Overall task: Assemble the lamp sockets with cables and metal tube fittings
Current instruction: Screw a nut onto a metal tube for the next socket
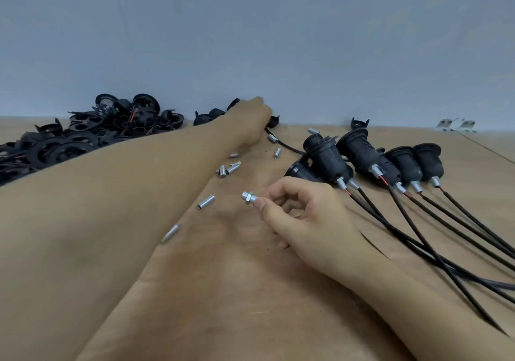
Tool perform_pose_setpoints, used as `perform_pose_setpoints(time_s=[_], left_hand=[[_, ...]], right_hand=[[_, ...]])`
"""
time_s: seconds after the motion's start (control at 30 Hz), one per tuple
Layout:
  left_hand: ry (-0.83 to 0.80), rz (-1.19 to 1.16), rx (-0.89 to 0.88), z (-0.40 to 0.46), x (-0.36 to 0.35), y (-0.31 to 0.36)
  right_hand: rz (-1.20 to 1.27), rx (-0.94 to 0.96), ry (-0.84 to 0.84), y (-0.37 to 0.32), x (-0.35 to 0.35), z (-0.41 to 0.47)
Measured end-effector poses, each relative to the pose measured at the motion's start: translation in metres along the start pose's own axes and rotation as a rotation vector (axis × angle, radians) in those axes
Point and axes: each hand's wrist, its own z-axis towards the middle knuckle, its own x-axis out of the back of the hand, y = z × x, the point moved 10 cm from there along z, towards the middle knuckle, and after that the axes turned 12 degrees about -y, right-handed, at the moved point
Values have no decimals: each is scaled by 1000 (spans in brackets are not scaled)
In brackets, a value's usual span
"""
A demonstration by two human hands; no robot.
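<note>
A right hand (295, 216) pinches a nut-fitted metal tube fitting (250, 197) above the table (237, 291); the left hand (250, 121) reaches toward far socket parts (209, 117), its grip hidden; fetching a socket seems next.

Plain pale blue-grey wall (250, 32) fills the upper half, flat and unmarked, meeting the work surface along a straight line. Work surface is a brown wooden tabletop (237, 291), matte, faint grain, a few dark specks and scuffs. A seam or board edge (487, 149) runs diagonally at far right. Small white brackets (457, 124) sit by the wall, far right. Light is soft and even, shadows weak.
</note>
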Motion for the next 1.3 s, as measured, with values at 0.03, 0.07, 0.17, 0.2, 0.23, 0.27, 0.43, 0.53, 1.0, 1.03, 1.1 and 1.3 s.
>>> perform_pose_setpoints(time_s=[0.03,0.07,0.17,0.2,0.23,0.27,0.43,0.53,1.0,1.03,1.1,1.3], left_hand=[[-14,-44,13,-1,-3,-6],[-13,-84,28,-2,-5,-11],[34,-167,93,-14,1,-21],[96,-242,103,-21,9,-24],[176,-368,112,-30,18,-27],[252,-593,126,-41,26,-31],[368,-1902,-14,-119,33,-10],[265,-2057,-96,-170,14,10],[125,-2217,-67,-207,-48,21],[112,-2208,-44,-207,-50,19],[81,-2176,-5,-206,-53,19],[50,-2244,10,-205,-54,21]], right_hand=[[-3,-3,-1,1,-1,0],[-8,-3,3,2,0,0],[-82,-12,25,5,8,3],[-121,-30,27,8,11,6],[-155,-49,32,10,14,8],[-182,-62,46,13,18,9],[-284,-100,79,14,23,8],[-364,-170,64,23,30,9],[-378,-167,199,18,55,1],[-369,-144,193,15,52,1],[-347,-100,164,9,48,1],[-296,-56,120,4,41,1]])
